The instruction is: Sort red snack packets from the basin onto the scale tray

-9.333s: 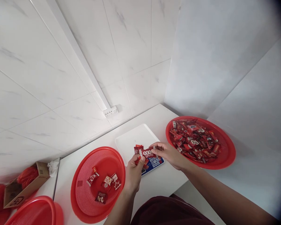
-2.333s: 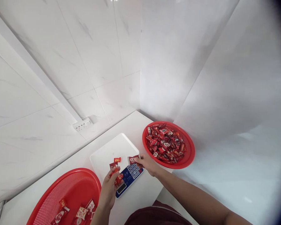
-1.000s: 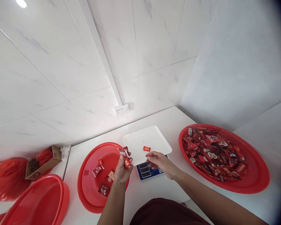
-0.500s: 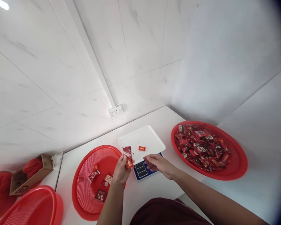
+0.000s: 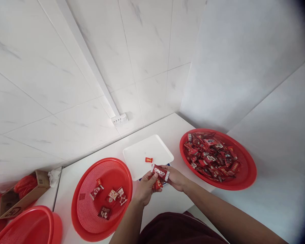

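Note:
My left hand (image 5: 144,189) is closed on snack packets. Under its thumb lies a dark red snack packet (image 5: 160,171) with white lettering and dotted ends, and a brighter red packet (image 5: 158,184) shows below it. My right hand (image 5: 177,178) meets the dark red packet's right end, its fingers closed and partly hidden behind it. Just beyond both hands is the white tray (image 5: 134,152) of a scale, with one small red packet (image 5: 148,159) lying on it. The hands cover most of the scale's blue panel.
To the left, a red mesh basket (image 5: 77,210) holds several packets. A red basket (image 5: 251,176) heaped with red packets stands at right. Far left are another red basket (image 5: 51,220) and a cardboard box (image 5: 42,183) with red bags. A wall socket (image 5: 119,119) sits behind.
My hands have come together in front of the tray. The left moved right with its packets, and the right now touches the dark red packet. The view has shifted slightly.

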A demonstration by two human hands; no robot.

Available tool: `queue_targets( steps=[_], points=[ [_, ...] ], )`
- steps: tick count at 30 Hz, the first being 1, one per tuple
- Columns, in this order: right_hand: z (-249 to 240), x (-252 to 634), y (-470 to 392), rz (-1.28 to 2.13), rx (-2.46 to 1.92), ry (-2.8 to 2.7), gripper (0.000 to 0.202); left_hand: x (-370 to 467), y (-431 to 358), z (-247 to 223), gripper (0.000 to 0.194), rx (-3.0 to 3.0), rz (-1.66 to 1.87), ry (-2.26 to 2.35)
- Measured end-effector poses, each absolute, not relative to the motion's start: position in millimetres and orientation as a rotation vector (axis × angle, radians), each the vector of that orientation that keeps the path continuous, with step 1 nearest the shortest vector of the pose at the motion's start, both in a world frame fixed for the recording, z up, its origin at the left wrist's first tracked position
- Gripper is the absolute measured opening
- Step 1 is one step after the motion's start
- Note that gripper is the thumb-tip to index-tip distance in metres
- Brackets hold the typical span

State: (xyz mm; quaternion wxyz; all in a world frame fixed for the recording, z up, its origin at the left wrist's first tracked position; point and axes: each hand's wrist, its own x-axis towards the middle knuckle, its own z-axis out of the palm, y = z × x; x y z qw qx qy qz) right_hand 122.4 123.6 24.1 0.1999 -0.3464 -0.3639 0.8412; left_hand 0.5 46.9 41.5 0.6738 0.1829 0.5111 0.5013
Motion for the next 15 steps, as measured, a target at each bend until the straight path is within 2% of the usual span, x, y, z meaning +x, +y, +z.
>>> queue_targets(
  steps=[5,8,11,13,15],
  points=[
    [25,127,128,2.253,-1.055,-1.030,0.041,-2,55,32,0.039,0.321,1.210,1.341],
    [23,129,137,2.119,-1.091,-1.294,0.034,-3,61,28,0.041,0.362,1.180,1.382],
    [18,135,167,1.680,-1.284,-1.686,0.025,-3,64,26,0.044,0.357,1.154,1.405],
    [13,141,202,1.199,-1.501,-2.008,0.027,-4,65,27,0.044,0.309,1.155,1.419],
    [8,149,240,1.011,-1.612,-2.085,0.025,-7,65,29,0.042,0.253,1.166,1.420]
  ],
)
